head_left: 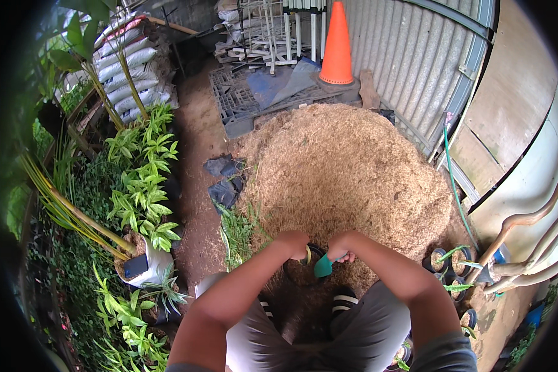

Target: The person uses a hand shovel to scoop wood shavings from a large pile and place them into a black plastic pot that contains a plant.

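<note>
Between my knees stands a dark round pot [287,273] with brown loose fill inside. My left hand [293,244] is closed at its far left rim, with a small yellow-green plant piece [308,254] showing beside the fingers. Gripped in my right hand [343,246] is a teal hand trowel [323,266], its blade tilted down over the pot's right side. Just beyond both hands rises a big mound of tan, dry chaff-like material [353,167]. How deep the plant piece reaches is hidden.
Leafy plants [139,167] line the left, where a phone [136,266] rests on a white planter [158,266]. Small potted plants [459,260] and bare branches [527,242] stand right. Behind the mound are an orange cone [336,49], a black pallet [229,93] and stacked sacks [133,74].
</note>
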{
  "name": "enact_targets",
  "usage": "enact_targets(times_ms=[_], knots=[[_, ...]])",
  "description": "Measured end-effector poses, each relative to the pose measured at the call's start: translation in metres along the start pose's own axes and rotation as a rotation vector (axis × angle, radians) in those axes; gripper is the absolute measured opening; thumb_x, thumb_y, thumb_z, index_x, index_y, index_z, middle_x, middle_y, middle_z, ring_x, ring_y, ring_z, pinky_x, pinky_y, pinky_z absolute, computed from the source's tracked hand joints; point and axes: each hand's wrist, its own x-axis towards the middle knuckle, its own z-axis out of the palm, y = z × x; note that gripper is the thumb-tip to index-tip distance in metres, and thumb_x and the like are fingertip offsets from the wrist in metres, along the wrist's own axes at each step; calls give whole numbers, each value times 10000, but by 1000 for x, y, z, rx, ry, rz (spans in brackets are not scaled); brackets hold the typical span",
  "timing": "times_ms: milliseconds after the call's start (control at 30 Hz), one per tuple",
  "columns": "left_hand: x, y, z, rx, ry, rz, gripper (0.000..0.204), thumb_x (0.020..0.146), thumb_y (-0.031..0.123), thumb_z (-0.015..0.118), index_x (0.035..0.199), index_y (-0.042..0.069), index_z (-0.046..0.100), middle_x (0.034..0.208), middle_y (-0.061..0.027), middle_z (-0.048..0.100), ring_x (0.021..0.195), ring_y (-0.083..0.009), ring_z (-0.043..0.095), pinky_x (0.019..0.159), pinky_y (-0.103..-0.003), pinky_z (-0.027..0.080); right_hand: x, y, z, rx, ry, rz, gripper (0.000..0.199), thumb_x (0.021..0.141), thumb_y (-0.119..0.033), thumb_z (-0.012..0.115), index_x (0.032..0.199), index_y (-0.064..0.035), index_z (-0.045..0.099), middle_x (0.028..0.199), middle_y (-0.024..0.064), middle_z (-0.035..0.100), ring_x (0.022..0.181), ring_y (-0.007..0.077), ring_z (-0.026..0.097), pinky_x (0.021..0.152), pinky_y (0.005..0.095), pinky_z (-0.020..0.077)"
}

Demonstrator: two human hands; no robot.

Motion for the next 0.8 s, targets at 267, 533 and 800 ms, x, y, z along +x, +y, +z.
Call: enact_targets(times_ms=[267,533,800], knots=[[-22,-12,-24,-75,65,-14,568,850,479,702,1281,114,633,1190,-181,681,1097,-346,661,937,-455,516,-19,14,-30,117,147,-8,297,844,-257,658,982,5,681,849,90,678,681,181,627,606,335,578],[-51,-60,-52,-399,311,-45,339,955,343,649,1070,24,669,1025,-179,708,939,-273,694,802,-399,522,-30,77,-50,364,297,4,245,823,-215,707,898,18,689,820,86,684,652,174,629,572,317,549],[-82,10,-72,-1046,380,49,214,977,247,603,960,42,661,745,-95,660,630,-179,630,580,-335,514,-22,130,-43,295,351,106,155,773,-126,742,713,-11,658,691,83,643,569,187,585,542,343,530]])
